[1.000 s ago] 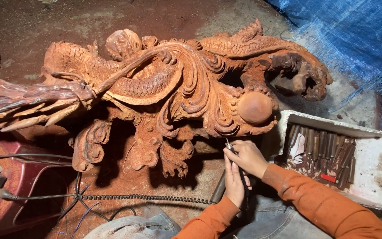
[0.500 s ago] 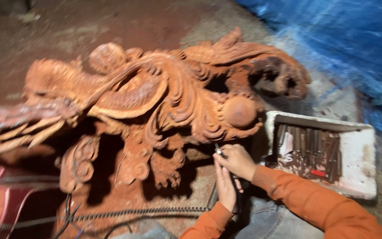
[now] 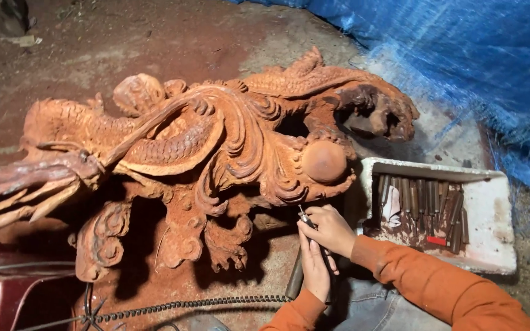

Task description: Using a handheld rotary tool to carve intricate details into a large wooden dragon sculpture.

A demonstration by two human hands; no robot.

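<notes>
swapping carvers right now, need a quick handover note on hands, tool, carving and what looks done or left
Right hand: fingers closed on a thin metal tool, tip at the lower edge of the carved wooden sculpture, below its round ball.
Left hand: steadies the tool from underneath.
White tray of spare chisels sits to the right.
Done: scales, scrolls and ball look fully shaped.
Left: apparently detail on the underside edge at the tool tip.

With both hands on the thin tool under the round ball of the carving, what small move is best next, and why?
Probably a short, gentle push of the tool tip into the carving just below the ball. The right hand grips the tool near its tip and the left hand steadies it lower down, so the tip already sits at the curled edge; fine scrolls close by call for small strokes.
</notes>
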